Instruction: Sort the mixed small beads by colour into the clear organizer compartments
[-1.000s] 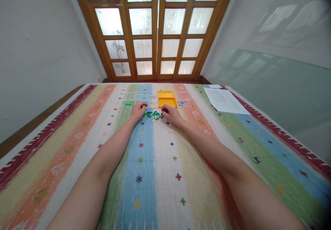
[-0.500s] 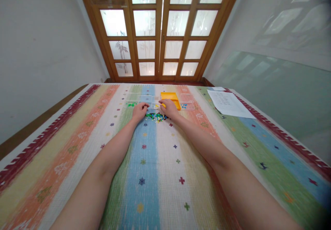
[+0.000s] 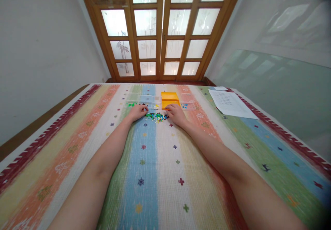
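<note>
A small heap of tiny mixed pieces, green, blue, black, yellow and white, lies on the striped cloth between my hands. My left hand is at the heap's left edge with its fingers curled together. Anything between those fingertips is too small to make out. On the other side, my right hand rests by the heap's right edge, fingers bent and drawn together; what they hold, if anything, is hidden. Just behind it stands an open yellow box. Sorted green pieces and blue pieces lie in clear trays.
Clear plastic trays stand behind my left hand, and another clear tray is right of the yellow box. A few yellow pieces sit between them. Printed paper lies on the tablecloth at the right.
My left hand has shifted slightly left and down from the trays. My right hand has drawn back from the yellow box toward the heap's right edge.
</note>
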The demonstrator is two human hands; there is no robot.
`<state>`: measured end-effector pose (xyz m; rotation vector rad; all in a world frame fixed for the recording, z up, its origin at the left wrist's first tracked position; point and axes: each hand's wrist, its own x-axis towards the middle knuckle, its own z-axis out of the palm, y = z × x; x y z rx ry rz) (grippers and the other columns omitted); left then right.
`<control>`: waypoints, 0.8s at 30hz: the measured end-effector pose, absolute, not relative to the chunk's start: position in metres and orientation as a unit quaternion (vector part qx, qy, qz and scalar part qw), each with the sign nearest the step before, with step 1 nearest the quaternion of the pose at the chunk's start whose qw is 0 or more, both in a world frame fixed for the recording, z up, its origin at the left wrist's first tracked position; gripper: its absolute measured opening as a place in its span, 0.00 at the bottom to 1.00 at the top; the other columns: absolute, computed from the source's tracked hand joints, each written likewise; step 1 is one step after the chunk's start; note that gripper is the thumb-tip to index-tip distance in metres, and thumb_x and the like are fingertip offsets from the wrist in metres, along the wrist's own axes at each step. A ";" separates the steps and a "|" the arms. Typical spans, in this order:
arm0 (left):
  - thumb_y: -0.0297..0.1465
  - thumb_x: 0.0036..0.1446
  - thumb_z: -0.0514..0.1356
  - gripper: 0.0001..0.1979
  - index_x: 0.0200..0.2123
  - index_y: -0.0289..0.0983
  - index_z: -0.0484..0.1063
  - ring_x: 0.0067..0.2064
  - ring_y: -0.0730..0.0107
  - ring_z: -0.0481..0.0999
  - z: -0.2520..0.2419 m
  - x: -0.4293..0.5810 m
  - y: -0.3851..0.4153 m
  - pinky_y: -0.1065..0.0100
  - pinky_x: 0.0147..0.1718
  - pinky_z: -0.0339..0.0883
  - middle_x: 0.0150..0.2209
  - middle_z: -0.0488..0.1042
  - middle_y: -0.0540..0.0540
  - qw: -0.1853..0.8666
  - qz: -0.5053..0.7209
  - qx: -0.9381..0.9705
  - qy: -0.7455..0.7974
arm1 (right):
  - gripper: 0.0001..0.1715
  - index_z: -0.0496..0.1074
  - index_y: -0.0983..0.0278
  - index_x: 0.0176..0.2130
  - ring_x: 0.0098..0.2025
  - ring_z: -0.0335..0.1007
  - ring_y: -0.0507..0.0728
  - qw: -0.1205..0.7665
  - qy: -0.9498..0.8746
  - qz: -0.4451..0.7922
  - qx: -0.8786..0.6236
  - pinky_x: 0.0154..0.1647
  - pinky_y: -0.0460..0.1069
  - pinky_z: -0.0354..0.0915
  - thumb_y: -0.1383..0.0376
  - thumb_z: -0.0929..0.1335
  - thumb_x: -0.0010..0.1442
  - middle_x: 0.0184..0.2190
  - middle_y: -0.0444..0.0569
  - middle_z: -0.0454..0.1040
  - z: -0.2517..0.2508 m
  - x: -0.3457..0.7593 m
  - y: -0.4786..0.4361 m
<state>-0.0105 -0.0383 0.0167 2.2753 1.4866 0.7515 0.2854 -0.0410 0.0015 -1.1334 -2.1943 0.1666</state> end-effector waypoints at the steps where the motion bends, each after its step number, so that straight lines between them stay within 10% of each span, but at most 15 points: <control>1: 0.31 0.54 0.62 0.08 0.35 0.42 0.83 0.28 0.64 0.70 0.017 -0.010 -0.039 0.67 0.34 0.60 0.24 0.72 0.49 0.160 0.255 0.800 0.519 | 0.13 0.78 0.62 0.48 0.52 0.68 0.63 0.341 -0.830 0.066 -0.436 0.56 0.56 0.62 0.66 0.65 0.68 0.48 0.56 0.76 0.002 0.288 -0.043; 24: 0.37 0.60 0.58 0.13 0.39 0.38 0.82 0.32 0.66 0.73 0.008 -0.003 -0.036 0.67 0.33 0.60 0.31 0.78 0.46 0.155 0.222 0.829 0.490 | 0.09 0.78 0.62 0.40 0.47 0.69 0.60 0.341 -0.834 0.085 -0.426 0.50 0.53 0.63 0.67 0.66 0.68 0.41 0.52 0.77 -0.006 0.286 -0.042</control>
